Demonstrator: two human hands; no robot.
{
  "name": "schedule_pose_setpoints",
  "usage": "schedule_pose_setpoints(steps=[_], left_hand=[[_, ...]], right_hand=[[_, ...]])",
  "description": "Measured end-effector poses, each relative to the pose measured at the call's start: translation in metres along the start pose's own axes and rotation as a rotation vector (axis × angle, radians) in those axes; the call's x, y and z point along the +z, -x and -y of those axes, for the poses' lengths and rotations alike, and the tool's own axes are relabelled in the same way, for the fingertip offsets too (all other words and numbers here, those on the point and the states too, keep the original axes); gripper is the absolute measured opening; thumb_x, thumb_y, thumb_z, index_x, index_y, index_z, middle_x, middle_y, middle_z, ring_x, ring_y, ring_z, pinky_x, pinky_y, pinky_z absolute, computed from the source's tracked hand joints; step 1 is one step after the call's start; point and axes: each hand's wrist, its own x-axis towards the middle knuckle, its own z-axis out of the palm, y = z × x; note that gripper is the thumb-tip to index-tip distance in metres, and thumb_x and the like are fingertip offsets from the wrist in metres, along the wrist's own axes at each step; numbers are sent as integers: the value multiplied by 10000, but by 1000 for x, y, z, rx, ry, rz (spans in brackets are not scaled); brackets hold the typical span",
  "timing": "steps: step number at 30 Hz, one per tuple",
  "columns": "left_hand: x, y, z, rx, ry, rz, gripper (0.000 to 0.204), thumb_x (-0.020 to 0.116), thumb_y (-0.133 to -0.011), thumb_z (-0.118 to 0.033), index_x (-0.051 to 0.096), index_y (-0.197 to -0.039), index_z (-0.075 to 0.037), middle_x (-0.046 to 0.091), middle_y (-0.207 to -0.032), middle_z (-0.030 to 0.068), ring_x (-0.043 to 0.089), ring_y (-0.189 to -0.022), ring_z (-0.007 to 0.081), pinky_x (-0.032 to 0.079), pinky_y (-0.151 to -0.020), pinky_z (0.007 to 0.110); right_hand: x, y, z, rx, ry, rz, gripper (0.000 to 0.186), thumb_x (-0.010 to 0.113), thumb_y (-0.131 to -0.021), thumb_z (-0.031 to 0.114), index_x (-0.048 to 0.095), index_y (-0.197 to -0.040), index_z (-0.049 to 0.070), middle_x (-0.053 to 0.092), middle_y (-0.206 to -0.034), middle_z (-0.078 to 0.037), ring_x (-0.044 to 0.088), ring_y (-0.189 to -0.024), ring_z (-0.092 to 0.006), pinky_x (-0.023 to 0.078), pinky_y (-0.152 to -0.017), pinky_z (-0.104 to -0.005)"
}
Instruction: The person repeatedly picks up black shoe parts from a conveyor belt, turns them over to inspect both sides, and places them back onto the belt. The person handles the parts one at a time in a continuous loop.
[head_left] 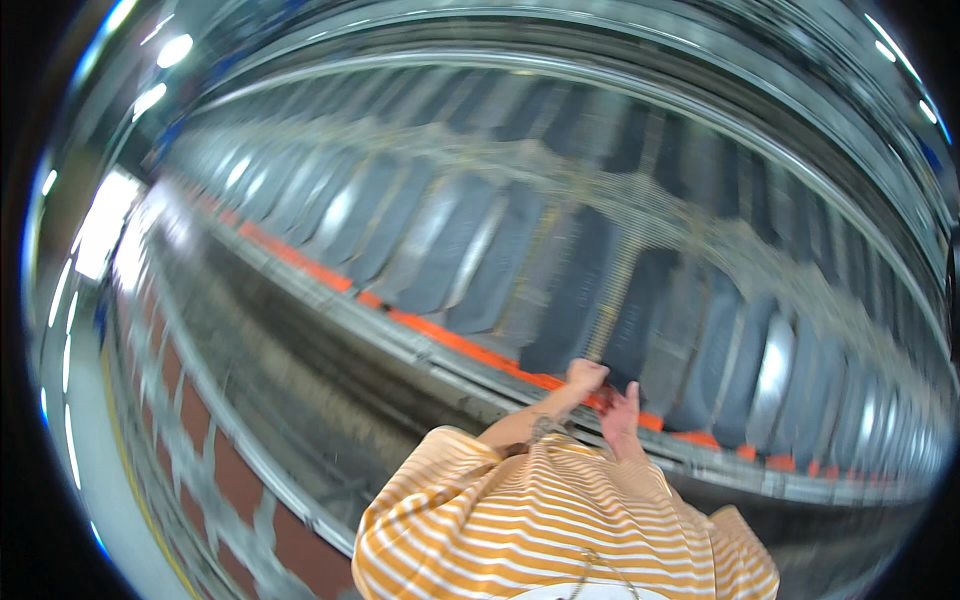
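Both hands are close together at the near edge of a long mesh belt (640, 190). My left hand (587, 375) is closed, its fingers curled at the near end of a dark grey long panel (572, 285); what they hold, if anything, is hidden. Just to its right, my right hand (621, 408) has its fingers raised and apart, near another dark panel (640, 310). Between these two panels runs a narrow yellowish ribbed strip (614, 295). An orange strip (465, 347) follows the belt's edge and passes beneath my hands. Motion blur softens the details.
Similar grey panels (395, 215) lie side by side in two long rows, some shiny. A metal rail (380, 325) borders the near side, and another rail (560, 70) the far side. At the left are a dark trough (290, 360) and a brownish-red surface (235, 475).
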Motion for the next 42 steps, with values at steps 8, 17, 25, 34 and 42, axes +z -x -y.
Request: schedule_pose_setpoints(steps=[8,17,25,34,42], left_hand=[[9,36,-98,37,108,-168,178,703,-782,-129,683,-708,32,645,-626,95,632,-576,164,511,-503,356],[15,117,-232,217,796,190,131,610,-946,-125,627,-974,2,655,-834,35,633,-684,108,537,-603,260],[-18,177,-286,-44,1453,920,982,373,-848,-805,461,-1354,32,626,-1247,180,619,-1122,292,475,-984,435],[-34,21,-128,14,1234,-15,491,696,-901,-244,528,-1307,-25,645,-1156,116,634,-1052,244,520,-928,385],[-41,77,-34,-36,998,-163,214,646,-901,-13,583,-1104,-45,661,-1014,49,654,-906,149,556,-823,326]], right_hand=[[29,-46,54,-136,-12,-297,175,529,-998,156,605,-948,7,652,-810,-73,628,-644,-168,565,-593,-291],[113,57,162,-488,417,-20,191,599,-977,191,621,-1052,17,669,-804,-61,618,-648,-120,532,-581,-260],[113,201,264,-737,551,374,467,793,-761,122,596,-1152,-41,677,-1030,-152,656,-838,-227,528,-750,-342],[71,162,379,-97,1355,669,443,828,-719,114,640,-1091,-36,686,-1030,-109,634,-944,-199,490,-846,-334],[36,-52,443,-502,1734,135,450,758,-810,355,593,-646,-31,516,-525,-52,503,-473,-115,399,-461,-330]])
